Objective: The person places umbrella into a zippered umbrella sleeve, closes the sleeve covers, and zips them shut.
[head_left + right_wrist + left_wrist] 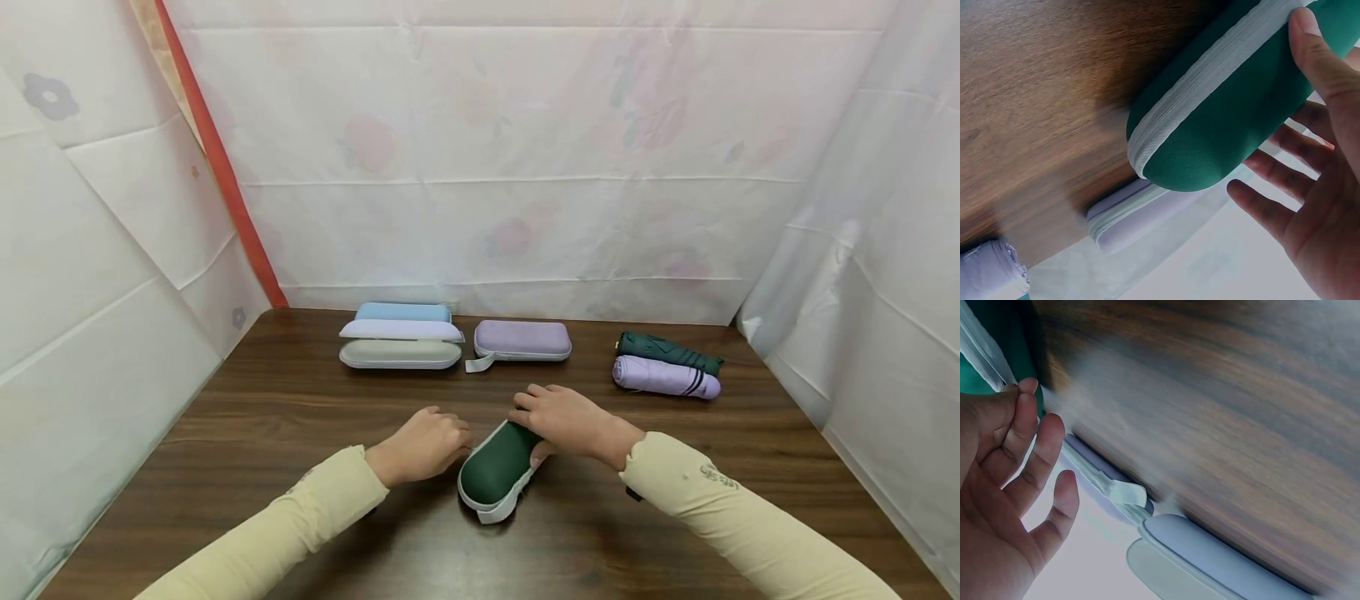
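Note:
A dark green zip case (491, 471) with a pale grey zip band and a fabric loop lies at an angle on the table, between the two hands. My right hand (566, 423) grips its far right end, the thumb on the near side and the fingers over the top. At the case's left edge, my left hand (423, 446) has thumb and forefinger pinched together at the zip band (985, 350). Whatever zip pull is there is hidden by the fingertips. The other left fingers are loosely bent, as the left wrist view shows.
Behind stand a grey and lilac case (401, 354), its lid raised, a blue case (402, 312) and a purple case (522, 340) with a loop. Two folded umbrellas, dark green (663, 350) and lilac (663, 377), lie at the back right. White sheeting (487, 150) walls the table.

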Motion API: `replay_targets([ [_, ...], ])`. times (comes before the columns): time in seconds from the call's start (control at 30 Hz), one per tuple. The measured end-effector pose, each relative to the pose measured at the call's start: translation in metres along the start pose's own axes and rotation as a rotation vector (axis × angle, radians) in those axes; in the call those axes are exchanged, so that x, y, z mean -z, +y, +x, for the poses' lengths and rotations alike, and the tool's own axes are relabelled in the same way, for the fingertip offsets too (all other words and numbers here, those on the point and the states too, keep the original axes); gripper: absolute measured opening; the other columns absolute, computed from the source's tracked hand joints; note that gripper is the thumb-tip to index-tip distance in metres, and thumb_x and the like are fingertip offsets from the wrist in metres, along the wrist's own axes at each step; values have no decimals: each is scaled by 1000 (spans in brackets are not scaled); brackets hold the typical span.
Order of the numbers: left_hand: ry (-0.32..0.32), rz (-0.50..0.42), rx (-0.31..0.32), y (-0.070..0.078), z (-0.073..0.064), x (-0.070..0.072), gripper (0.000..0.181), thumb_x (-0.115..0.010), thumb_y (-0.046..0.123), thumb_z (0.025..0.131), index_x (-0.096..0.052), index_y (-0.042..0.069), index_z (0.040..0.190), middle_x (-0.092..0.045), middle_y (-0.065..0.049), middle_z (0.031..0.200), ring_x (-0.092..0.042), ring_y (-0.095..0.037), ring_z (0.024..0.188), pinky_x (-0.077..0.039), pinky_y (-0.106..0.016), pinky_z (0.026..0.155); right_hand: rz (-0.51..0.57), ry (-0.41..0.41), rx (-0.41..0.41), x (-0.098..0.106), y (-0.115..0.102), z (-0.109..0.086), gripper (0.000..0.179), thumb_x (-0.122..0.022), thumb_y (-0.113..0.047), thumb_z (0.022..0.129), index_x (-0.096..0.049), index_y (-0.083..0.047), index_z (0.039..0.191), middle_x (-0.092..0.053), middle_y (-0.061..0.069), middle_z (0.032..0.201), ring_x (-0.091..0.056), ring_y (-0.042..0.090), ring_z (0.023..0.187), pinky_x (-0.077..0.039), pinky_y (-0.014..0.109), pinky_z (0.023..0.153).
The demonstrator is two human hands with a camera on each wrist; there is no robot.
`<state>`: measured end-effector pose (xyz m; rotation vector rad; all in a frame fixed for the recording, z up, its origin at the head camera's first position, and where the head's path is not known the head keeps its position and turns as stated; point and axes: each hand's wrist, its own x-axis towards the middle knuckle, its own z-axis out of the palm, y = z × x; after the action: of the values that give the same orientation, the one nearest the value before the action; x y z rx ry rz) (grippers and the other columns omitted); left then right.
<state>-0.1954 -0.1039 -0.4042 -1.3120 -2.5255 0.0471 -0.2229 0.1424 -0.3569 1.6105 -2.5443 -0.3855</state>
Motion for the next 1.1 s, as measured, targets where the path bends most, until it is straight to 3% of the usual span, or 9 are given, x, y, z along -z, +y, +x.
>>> replay_targets([
  [0.4, 25, -43, 12, -3, -3, 1, 11, -70, 19, 85, -67, 19, 74, -62, 7, 74, -61, -11, 71, -32, -26, 52, 88, -8, -29, -6, 2, -8, 71, -65, -54, 80, -58, -4, 129, -58, 7, 120, -52, 21, 107, -44, 34, 91],
  [0.77, 24, -52, 13, -9, -6, -1, 9, -69, 16, 85, -68, 18, 76, -65, 6, 79, -62, -11, 74, -35, -27, 53, 72, 33, -42, -15, 2, -16, 65, -61, -54, 86, -58, -6, 130, -58, 8, 115, -50, 24, 102, -43, 39, 88],
  [1.1, 61, -46, 9, -11, -8, -5, 14, -69, 17, 85, -64, 19, 71, -59, 7, 72, -61, -12, 70, -35, -28, 54, 47, 80, -42, -16, -1, -19, 61, -64, -50, 86, -60, -5, 127, -59, 10, 111, -51, 26, 99, -43, 40, 87],
])
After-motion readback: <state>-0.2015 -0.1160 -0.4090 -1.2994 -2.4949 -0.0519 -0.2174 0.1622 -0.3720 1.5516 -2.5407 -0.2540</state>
